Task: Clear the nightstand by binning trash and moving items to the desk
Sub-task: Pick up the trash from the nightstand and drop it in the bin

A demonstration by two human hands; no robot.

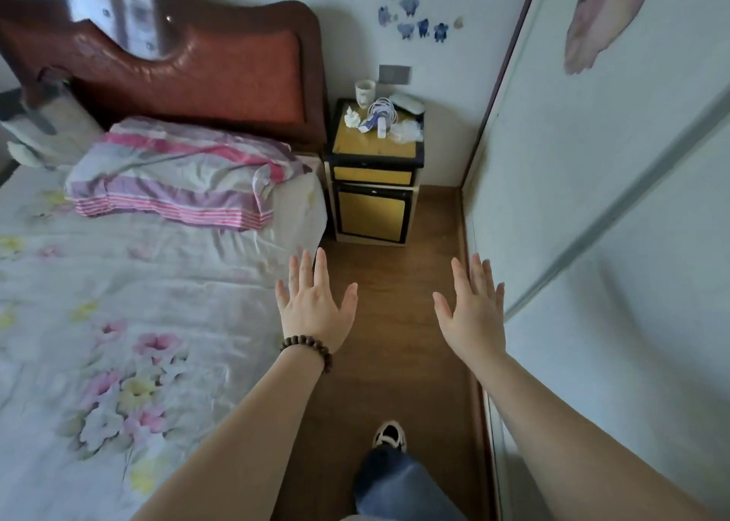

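Observation:
A yellow and black nightstand [373, 147] stands in the far corner beside the bed. On its top sit a white cup [364, 93], a crumpled tissue [351, 118], a coiled white cable with a small device [380, 117], a white case [407, 103] and a clear plastic wrapper [407, 131]. My left hand [314, 301] and my right hand [472, 309] are stretched out in front of me with fingers spread, holding nothing, well short of the nightstand.
A bed [118, 303] with a floral sheet and a striped pillow [174, 173] fills the left. A white sliding wardrobe door [612, 204] lines the right. Between them runs a narrow strip of wooden floor [395, 268], with my shoe [389, 435] on it.

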